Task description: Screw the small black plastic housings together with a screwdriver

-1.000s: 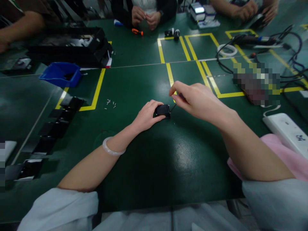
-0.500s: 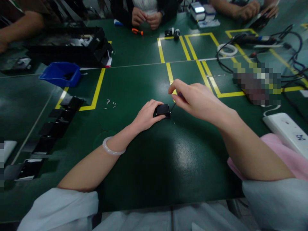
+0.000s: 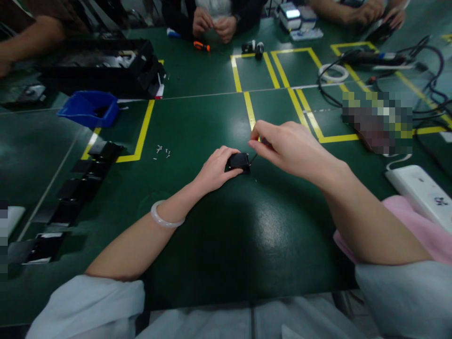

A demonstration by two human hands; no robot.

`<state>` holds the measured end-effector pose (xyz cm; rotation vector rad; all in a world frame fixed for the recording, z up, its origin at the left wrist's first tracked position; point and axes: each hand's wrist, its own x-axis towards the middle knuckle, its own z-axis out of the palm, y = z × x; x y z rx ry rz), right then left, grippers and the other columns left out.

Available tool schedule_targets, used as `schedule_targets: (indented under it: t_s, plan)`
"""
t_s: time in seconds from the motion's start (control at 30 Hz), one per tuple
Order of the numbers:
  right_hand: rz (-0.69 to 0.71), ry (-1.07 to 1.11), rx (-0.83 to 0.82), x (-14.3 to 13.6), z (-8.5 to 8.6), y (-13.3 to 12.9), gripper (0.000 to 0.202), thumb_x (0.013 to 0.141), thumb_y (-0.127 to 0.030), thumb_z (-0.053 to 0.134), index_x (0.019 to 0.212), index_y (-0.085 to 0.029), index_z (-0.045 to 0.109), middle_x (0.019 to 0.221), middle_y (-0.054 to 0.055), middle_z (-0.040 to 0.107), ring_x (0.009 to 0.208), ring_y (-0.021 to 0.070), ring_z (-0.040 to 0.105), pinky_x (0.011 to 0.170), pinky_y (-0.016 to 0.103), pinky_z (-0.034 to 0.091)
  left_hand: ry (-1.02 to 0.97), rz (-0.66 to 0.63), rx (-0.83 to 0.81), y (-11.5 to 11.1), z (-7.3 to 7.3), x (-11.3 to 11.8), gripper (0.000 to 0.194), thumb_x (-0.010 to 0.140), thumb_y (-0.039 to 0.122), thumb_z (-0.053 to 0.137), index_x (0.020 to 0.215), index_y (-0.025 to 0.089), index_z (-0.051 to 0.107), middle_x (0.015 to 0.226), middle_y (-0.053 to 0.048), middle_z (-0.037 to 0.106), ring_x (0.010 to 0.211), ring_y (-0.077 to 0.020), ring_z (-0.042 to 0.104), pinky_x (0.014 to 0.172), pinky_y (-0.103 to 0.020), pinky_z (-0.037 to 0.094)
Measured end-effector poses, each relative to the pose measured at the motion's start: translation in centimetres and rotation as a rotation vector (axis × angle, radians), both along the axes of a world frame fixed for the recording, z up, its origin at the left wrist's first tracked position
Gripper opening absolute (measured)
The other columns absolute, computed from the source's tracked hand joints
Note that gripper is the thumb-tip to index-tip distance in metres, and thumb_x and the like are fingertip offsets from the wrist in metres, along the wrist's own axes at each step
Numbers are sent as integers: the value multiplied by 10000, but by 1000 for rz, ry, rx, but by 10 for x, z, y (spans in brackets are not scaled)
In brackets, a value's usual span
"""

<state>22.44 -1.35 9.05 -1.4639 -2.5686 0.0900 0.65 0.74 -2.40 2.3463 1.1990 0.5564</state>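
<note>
A small black box-shaped part (image 3: 239,161) lies on the green table, with my left hand (image 3: 219,169) closed around its left side, thumb and fingers on opposite edges. My right hand (image 3: 273,141) pinches a thin screwdriver (image 3: 254,157), whose dark shaft slants down to the part's right edge. Most of its handle is hidden inside my fingers. Small bright screw-like bits show at that right edge, though the exact contact of the tip is too small to make out. Left of my left hand, several tiny silvery screws (image 3: 161,151) are scattered on the table.
Several black parts (image 3: 76,188) form a row at the left, below a blue bin (image 3: 92,109) and a black tray (image 3: 95,66). Cables (image 3: 381,59) and a white power strip (image 3: 420,190) lie at the right beside pink cloth (image 3: 402,221). Co-workers' hands (image 3: 215,26) are across the table.
My right hand has shifted slightly down and its fingers have curled closer around the screwdriver. My left hand and the black part have stayed in place.
</note>
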Motion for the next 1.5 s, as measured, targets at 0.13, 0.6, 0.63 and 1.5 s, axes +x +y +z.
schedule_targets:
  t_s: [0.13,0.6,0.63,1.5]
  plan:
    - [-1,-19,-9,0,0,0,295,1017,-321,401,1118,-184,642,781,47,681,702,198,618,644,299,302,-2,0,-9,0,1,0,427,905,408,658,1254,180,567,1212,-95,615,1119,-275,581,974,-412,459]
    - [3,15,-13,1,0,0,317,1015,-302,388,1206,-187,613,840,60,699,741,213,626,665,306,313,-7,5,-14,-1,2,1,418,902,404,658,1245,181,569,1220,-97,616,1136,-275,576,998,-415,456]
    - [8,21,-9,1,-1,0,324,1012,-296,392,1228,-185,606,851,62,702,742,214,626,663,306,312,-7,6,-13,-1,2,1,419,901,400,659,1246,180,569,1222,-97,615,1136,-275,576,1001,-416,455]
    - [24,32,-13,1,0,0,289,1006,-291,410,1192,-184,603,850,57,706,722,202,616,659,306,318,-9,4,-12,-1,4,1,429,906,399,659,1254,166,569,1231,-104,616,1142,-272,577,1004,-410,455]
